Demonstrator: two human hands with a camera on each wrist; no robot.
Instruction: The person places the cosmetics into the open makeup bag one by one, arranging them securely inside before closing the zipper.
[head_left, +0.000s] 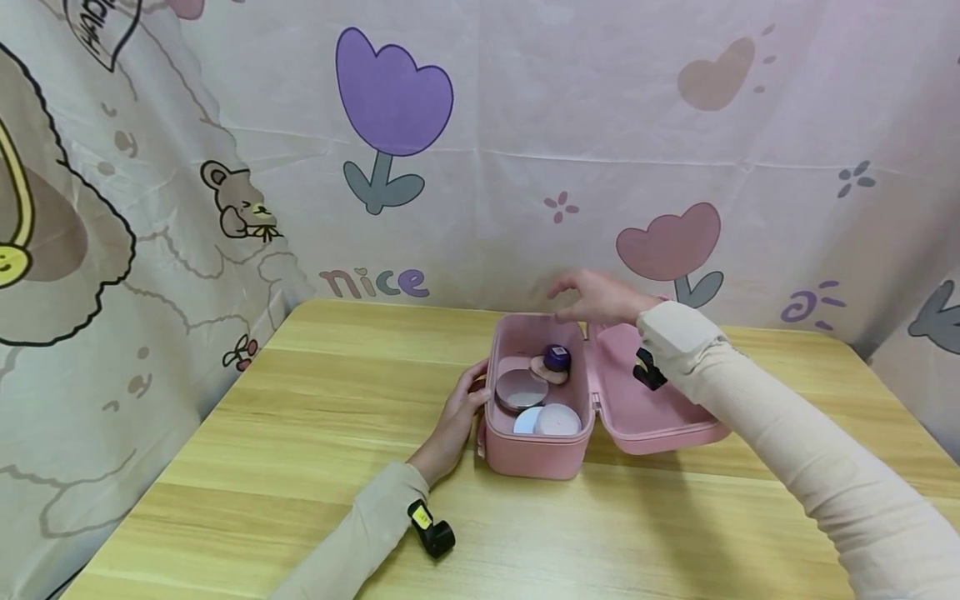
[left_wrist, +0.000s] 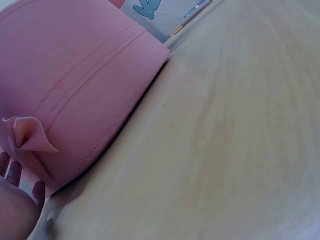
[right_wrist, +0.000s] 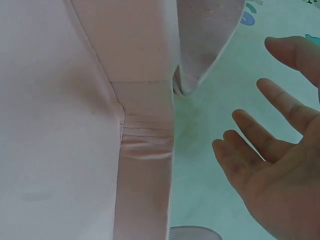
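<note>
A pink cosmetic case [head_left: 534, 458] stands on the table with its lid [head_left: 645, 429] folded out to the right. Inside lie a round silvery compact [head_left: 522, 389], a small dark purple jar [head_left: 557, 358] on a pale round item, and white round pieces [head_left: 558, 420]. My left hand [head_left: 448, 427] rests against the case's left side, near its pink bow [left_wrist: 31, 136] in the left wrist view. Above the far end of the case, my right hand [head_left: 602, 298] hovers with spread, relaxed fingers [right_wrist: 286, 102] and nothing in them.
The light wooden table [head_left: 330, 400] extends left and in front of the case. A printed cloth [head_left: 480, 100] hangs close behind it. Past the case, the left wrist view shows a thin pen-like item [left_wrist: 190, 17] at the far side.
</note>
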